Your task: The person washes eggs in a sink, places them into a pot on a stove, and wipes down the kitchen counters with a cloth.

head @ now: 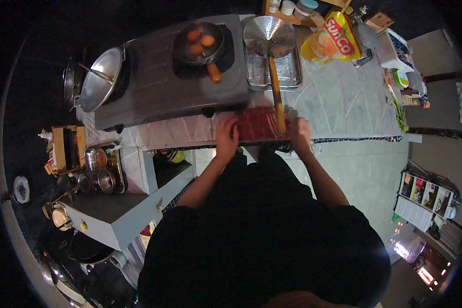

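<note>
My left hand (227,140) grips the left end of a red sheet (252,125), cloth or plastic, at the counter's front edge. My right hand (300,134), slightly blurred, is at its right end. Across the sheet runs the wooden handle of a metal skimmer (269,36), whose round bowl rests over a rectangular metal draining tray (250,79) with a wire rack. Left of that, a small frying pan (181,57) with a wooden handle sits on the stove (150,77). It holds three round, browned pieces of food (207,40).
A wok (96,90) with a utensil inside stands on the stove's left. A yellow SunCo oil pouch (331,40) stands on the tiled counter (346,100), right of the tray. Green stalks (398,109) lie at the far right. Metal cups (106,181) sit lower left.
</note>
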Motion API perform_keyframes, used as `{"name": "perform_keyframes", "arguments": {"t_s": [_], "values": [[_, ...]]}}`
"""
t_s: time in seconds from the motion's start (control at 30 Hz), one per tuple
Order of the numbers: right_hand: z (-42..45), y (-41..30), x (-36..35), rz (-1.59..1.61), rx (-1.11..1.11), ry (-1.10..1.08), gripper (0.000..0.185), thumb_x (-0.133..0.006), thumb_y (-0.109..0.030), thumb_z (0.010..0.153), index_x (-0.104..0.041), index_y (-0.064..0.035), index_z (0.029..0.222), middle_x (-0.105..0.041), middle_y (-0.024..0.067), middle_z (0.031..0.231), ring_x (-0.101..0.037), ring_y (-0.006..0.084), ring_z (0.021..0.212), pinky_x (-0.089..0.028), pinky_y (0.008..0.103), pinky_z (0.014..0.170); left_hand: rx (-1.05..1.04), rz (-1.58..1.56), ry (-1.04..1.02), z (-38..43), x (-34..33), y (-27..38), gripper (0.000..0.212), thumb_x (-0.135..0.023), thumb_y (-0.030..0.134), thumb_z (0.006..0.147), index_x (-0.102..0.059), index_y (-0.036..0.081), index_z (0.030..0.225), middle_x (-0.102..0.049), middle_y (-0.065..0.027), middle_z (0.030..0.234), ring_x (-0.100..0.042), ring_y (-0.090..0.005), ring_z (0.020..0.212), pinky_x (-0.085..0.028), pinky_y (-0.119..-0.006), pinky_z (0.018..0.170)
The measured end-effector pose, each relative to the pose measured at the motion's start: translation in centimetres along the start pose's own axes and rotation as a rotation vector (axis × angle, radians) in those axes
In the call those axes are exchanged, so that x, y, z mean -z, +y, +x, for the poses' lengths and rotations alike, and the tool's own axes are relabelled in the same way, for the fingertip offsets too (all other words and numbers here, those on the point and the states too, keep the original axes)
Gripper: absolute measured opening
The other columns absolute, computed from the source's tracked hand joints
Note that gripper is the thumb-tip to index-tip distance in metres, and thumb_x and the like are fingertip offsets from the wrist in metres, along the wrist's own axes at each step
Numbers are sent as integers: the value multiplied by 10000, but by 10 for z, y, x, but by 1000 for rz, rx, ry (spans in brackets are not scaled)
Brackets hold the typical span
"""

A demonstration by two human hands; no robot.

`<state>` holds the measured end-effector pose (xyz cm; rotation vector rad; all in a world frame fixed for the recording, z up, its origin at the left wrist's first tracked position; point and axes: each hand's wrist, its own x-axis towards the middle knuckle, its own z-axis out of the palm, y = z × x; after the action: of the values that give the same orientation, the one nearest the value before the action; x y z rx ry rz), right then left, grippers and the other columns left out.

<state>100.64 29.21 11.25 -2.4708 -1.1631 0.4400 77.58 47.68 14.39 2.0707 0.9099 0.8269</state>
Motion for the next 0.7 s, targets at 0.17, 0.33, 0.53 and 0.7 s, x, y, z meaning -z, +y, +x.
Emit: {"name": "perform_keyframes", "arguments": {"t_s": [0.17,0.33,0.53,0.7], "values": [[-2,-46,2,50,433,188,462,-624,-187,768,-541,-44,1199,-584,187,1091,-540,379,1030,-414,441,887,-320,333,-473,-24,-20,-14,623,-576,-20,751,-443,77,1352,-426,-128,1416,-415,-290,1303,-364,-411,1066],[21,-5,-41,359,367,-132,333,-519,-233,880,-574,-134,1194,-525,124,1219,-456,332,1139,-346,484,947,-331,380,-571,-12,-19,-49,557,-575,26,767,-514,125,1312,-457,-93,1402,-446,-255,1288,-412,-380,1032],[13,-52,-31,301,279,66,362,-537,-158,841,-574,-140,1201,-505,114,1286,-474,291,1182,-311,483,1016,-52,248,-539,7,-14,-31,297,-564,39,814,-673,88,1086,-639,-134,1136,-623,-288,1035,-500,-388,891],[24,-49,-27,-28,829,-24,428,-470,-167,875,-528,-183,1298,-368,69,1458,-337,262,1351,-191,457,1138,-203,34,-440,6,-13,-25,277,-560,-5,808,-670,56,1056,-655,-175,1054,-621,-354,1001,-492,-399,888]]}}
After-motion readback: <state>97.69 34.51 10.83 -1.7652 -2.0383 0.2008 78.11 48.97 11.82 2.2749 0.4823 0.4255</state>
